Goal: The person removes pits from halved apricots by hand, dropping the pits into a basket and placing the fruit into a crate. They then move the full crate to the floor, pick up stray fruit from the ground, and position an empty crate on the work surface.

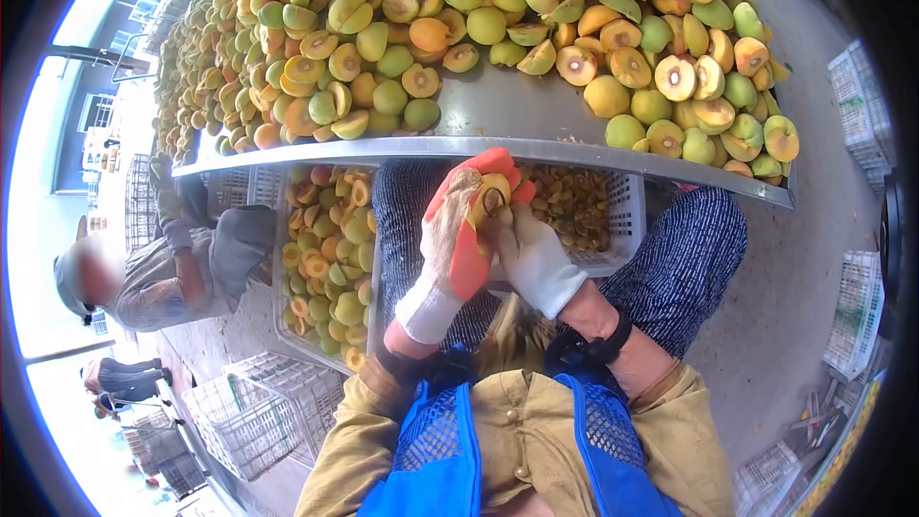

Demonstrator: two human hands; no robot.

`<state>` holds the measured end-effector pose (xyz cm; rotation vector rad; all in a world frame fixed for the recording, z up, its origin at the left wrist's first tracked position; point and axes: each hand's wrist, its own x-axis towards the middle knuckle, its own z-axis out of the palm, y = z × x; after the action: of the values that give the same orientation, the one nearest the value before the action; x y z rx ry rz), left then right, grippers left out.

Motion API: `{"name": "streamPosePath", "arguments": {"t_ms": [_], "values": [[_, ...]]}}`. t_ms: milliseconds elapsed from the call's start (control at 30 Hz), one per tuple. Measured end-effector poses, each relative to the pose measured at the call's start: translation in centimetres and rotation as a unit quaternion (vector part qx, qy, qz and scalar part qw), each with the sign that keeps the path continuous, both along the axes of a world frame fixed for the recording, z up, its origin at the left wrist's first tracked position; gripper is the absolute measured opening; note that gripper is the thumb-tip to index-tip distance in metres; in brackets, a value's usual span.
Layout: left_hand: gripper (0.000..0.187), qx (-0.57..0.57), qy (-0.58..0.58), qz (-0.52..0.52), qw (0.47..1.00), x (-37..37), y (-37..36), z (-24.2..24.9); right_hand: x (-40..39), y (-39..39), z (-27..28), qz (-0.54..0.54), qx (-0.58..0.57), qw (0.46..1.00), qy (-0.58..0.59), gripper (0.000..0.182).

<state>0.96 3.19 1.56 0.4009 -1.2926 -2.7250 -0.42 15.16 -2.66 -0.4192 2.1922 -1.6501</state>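
Observation:
My left hand [452, 230], in a white glove with an orange coating, is wrapped round a halved yellow peach [494, 199] with its cut face and brown centre upward. Close against the fruit from the right is my right hand [536, 258], in a white glove with its fingers closed. Whatever those fingers hold is hidden behind the fruit and glove. Both hands are above my lap, just in front of the metal table's edge [498, 145]. Beneath them, a white crate [627, 220] contains brownish-yellow scraps [572, 206].
Halved peaches [402, 10] are heaped across the table. A crate of peach halves [330, 263] stands left of my knees. Empty crates [254, 412] lie farther left, near a seated person [182, 268]. More stacked crates [857, 105] line the right side.

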Motion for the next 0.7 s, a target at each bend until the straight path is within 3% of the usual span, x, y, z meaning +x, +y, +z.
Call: {"name": "streamPosePath", "arguments": {"t_ms": [133, 200, 300, 400, 467, 567, 600, 633, 700], "values": [[0.060, -0.021, -0.010, -0.061, 0.998, 0.0, -1.5, 0.8, -1.0, 0.3, 0.6, -0.002, -0.146, 0.983, -0.115, 0.046], [0.068, -0.121, 0.033, -0.089, 0.988, -0.3, -2.2, 0.8, -1.5, 0.8, 1.7, 0.011, -0.233, 0.944, -0.232, 0.049], [0.079, 0.023, 0.037, -0.107, 0.993, -0.9, -3.0, 0.0, -2.2, 2.2, 1.9, 0.074, -0.205, 0.926, -0.308, 0.064], [0.078, 0.102, 0.003, -0.100, 0.990, -1.0, -3.0, 0.5, -2.8, 3.3, 2.3, 0.105, -0.210, 0.908, -0.345, 0.053], [0.077, 0.099, -0.014, -0.103, 0.990, -1.3, -3.3, 0.7, -2.3, 2.6, 1.4, 0.071, -0.211, 0.940, -0.260, 0.050], [0.069, -0.043, -0.019, -0.153, 0.987, -1.9, -3.9, 1.2, -2.0, 1.9, 0.7, 0.042, -0.141, 0.987, -0.062, 0.043], [0.065, -0.152, -0.011, -0.183, 0.971, -1.9, -4.1, 2.0, -1.9, 1.7, 0.6, 0.036, -0.105, 0.994, 0.015, 0.041], [0.062, -0.258, -0.004, -0.213, 0.942, -1.9, -4.2, 3.3, -1.7, 1.6, 0.2, 0.033, -0.098, 0.994, 0.025, 0.038], [0.055, -0.318, -0.024, -0.233, 0.918, -1.9, -4.1, 3.5, -1.2, 1.3, -0.1, 0.022, -0.082, 0.995, 0.042, 0.034]]}}
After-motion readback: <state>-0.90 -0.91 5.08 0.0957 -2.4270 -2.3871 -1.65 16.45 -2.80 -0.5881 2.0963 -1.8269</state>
